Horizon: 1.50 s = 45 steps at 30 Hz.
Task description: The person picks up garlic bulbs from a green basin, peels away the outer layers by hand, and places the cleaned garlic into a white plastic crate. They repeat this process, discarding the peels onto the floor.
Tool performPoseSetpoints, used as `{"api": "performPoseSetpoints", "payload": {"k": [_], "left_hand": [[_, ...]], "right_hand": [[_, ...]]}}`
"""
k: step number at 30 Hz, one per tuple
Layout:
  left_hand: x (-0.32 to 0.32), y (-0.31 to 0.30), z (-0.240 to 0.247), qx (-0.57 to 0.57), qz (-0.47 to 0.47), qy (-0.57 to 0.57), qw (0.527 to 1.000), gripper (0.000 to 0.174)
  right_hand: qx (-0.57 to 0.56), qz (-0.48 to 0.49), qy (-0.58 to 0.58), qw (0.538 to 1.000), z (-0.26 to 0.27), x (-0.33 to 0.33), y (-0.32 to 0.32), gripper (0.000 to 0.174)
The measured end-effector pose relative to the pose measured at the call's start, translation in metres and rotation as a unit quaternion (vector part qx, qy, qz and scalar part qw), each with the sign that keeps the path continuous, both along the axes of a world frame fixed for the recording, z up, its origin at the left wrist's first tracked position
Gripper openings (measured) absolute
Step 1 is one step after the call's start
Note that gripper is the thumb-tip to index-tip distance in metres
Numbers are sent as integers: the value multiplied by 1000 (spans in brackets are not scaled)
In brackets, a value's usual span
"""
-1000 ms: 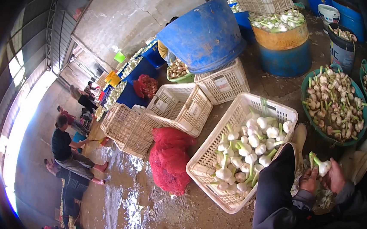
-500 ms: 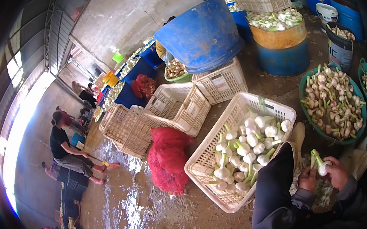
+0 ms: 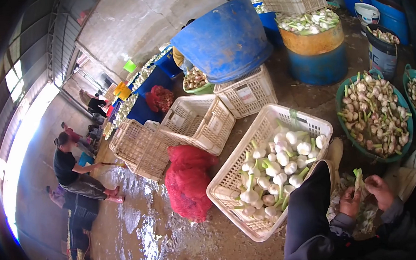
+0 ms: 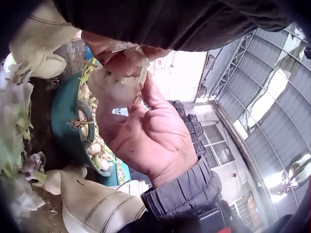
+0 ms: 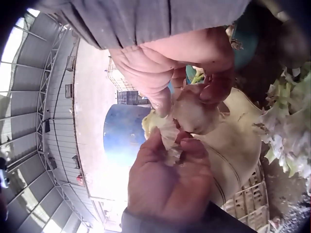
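Note:
My right hand point(image 3: 380, 192) grips a pale garlic bulb point(image 5: 192, 112) by its sides. Its green-tipped stem point(image 3: 358, 177) points up between the hands in the head view. My left hand point(image 3: 349, 204) is close against the bulb, pinching thin white garlic skin point(image 5: 168, 135) between thumb and fingers. In the left wrist view the bulb point(image 4: 112, 88) lies between the two hands, and the fingers hide part of it. Loose peelings point(image 3: 367, 215) lie below the hands.
Beside my knee stands a white crate point(image 3: 234, 216) of clean garlic. A green tub point(image 3: 345, 131) of unpeeled garlic is at the right. A red mesh sack point(image 3: 188, 185), more crates and a blue tub point(image 3: 225, 40) stand ahead. Another person point(image 3: 69, 163) stands at far left on wet floor.
The bulb has turned within my right hand, its white side now mostly hidden in the head view. Both hands stay close together. The person at left has shifted a long-handled tool.

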<state>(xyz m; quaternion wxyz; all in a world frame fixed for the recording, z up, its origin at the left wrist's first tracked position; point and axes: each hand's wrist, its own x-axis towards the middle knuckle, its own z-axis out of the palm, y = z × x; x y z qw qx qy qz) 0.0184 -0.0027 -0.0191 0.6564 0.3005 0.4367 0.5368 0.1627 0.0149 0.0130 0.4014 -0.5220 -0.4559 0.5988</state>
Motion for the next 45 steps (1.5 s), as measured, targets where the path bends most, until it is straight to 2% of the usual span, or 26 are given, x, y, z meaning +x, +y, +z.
{"api": "performPoseSetpoints", "payload": {"k": [1, 3, 4, 6, 9, 13, 15, 16, 19, 23, 25, 26, 28, 29, 30, 31, 32, 35, 37, 38, 39, 40, 41, 43, 45], "left_hand": [[2, -1, -3, -2, -2, 0, 1000, 9], [7, -2, -10, 100, 16, 24, 995, 5], [6, -2, -5, 101, 16, 24, 995, 5], [0, -3, 10, 143, -8, 0, 990, 4], [2, -3, -2, 149, -55, -37, 987, 4], [-2, -2, -1, 166, -35, -50, 984, 5], [-5, 1, -5, -2, -1, -129, 992, 8], [-5, 2, -5, -3, -1, -129, 992, 8], [-7, 3, 1, -77, 54, -35, 995, 13], [-11, 7, -10, -111, 59, 10, 992, 16], [-16, 9, -12, -114, 16, 110, 987, 21], [-16, 9, -10, -115, 15, 111, 987, 21], [-16, 7, -5, -136, 8, 75, 988, 17], [-18, 5, -8, -108, 28, 38, 993, 14], [-17, 2, -17, -85, 37, -3, 996, 14], [-26, 0, -23, 55, 6, 188, 981, 17], [-28, -3, -21, 90, -14, 259, 962, 17], [-39, -3, -14, 119, -27, 379, 917, 16], [-37, -2, -16, 152, 14, 466, 871, 15], [-36, -5, -13, 149, 39, 478, 865, 15], [-37, -5, -12, 137, 65, 468, 871, 14], [-34, -2, 2, 49, 60, 316, 946, 13], [-30, 2, 16, -49, 85, 160, 982, 12], [-18, 2, 45, -104, 174, -40, 978, 12], [-19, 5, 42, -112, 174, -64, 976, 13]], "right_hand": [[-2, -2, 0, 1000, 3, -1, -1, 22], [-136, -21, 168, 976, 17, -5, -2, 17], [-136, -22, 169, 976, 22, -9, -2, 17], [-179, -38, 301, 936, 27, -15, -2, 19], [-203, -5, 243, 949, 2, -5, 2, 19], [-148, -40, 230, 961, 25, -10, -3, 23], [-156, -56, 277, 946, 28, -1, 2, 25], [-223, -61, 271, 934, 31, 8, 5, 25], [-195, -110, 293, 930, 42, 7, 4, 21], [-154, -125, 327, 924, 46, 10, 4, 24], [-119, -132, 333, 926, 47, 11, 4, 30], [-119, -133, 334, 926, 48, 11, 5, 30], [-114, -185, 387, 896, 51, 10, 5, 31], [-81, -187, 442, 874, 50, 9, 3, 32], [-99, -159, 442, 877, 56, 9, 4, 28], [-90, -54, 464, 879, 42, 21, 10, 24], [-94, -101, 457, 879, 51, 17, 9, 25], [-30, -15, 487, 873, 39, 27, 13, 22], [-30, -47, 465, 883, 44, 28, 10, 22], [-36, -48, 443, 895, 52, 30, 8, 24], [-46, -45, 467, 882, 46, 35, 10, 27], [-49, -45, 479, 875, 44, 38, 11, 32], [-46, -55, 488, 870, 46, 40, 11, 33], [-40, -64, 495, 866, 49, 46, 12, 34], [-45, -49, 535, 842, 49, 51, 15, 36]]}}
